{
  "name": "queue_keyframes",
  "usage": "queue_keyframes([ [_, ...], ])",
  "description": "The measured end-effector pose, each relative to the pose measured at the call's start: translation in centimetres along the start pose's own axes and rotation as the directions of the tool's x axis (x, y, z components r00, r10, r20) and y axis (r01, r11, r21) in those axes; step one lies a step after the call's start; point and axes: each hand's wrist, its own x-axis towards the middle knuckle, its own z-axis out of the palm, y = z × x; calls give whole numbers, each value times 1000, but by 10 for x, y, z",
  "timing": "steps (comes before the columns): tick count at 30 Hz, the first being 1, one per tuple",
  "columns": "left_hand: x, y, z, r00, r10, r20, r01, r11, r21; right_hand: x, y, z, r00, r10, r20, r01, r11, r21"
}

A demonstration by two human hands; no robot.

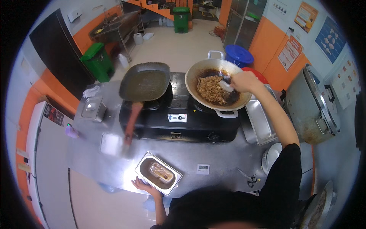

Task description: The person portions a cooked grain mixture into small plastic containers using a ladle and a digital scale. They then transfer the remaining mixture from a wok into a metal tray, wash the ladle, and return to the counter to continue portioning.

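My right hand (243,81) is closed on a white utensil (226,86), whose lower end meets the brown minced food (211,88) in a two-handled wok (191,71). The wok sits on the right burner of a black Rinnai gas stove (177,130). My left hand (143,185) is below the lower left side of a steel food pan (173,187), fingers spread; the pan holds a little brownish residue or liquid. Whether the hand bears its weight, I cannot tell. On the left burner rests a square grill pan (145,83) with liquid in it and a wooden handle (132,123) towards me.
Scissors (249,179) and a white digital timer (203,169) lie on the steel table. Deep steel trays (260,120) stand right of the stove, beside a large lidded pot (303,108). A lidded steel container (93,110) and a purple cup (72,132) are at left.
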Motion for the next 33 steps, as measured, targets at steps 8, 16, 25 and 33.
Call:
queue_keyframes([
  [8,-2,0,1,1000,-13,9,13,1000,-22,-7,-5,-4,936,-341,85,307,911,276],
  [16,-2,-9,1,998,60,3,-60,998,-12,24,33,3,990,-74,119,60,991,121],
  [25,-4,-13,0,1000,15,-3,-15,1000,7,22,7,1,908,-355,225,314,929,196],
  [33,-3,-19,0,998,64,14,-65,996,67,-5,24,5,978,-120,170,117,993,26],
])
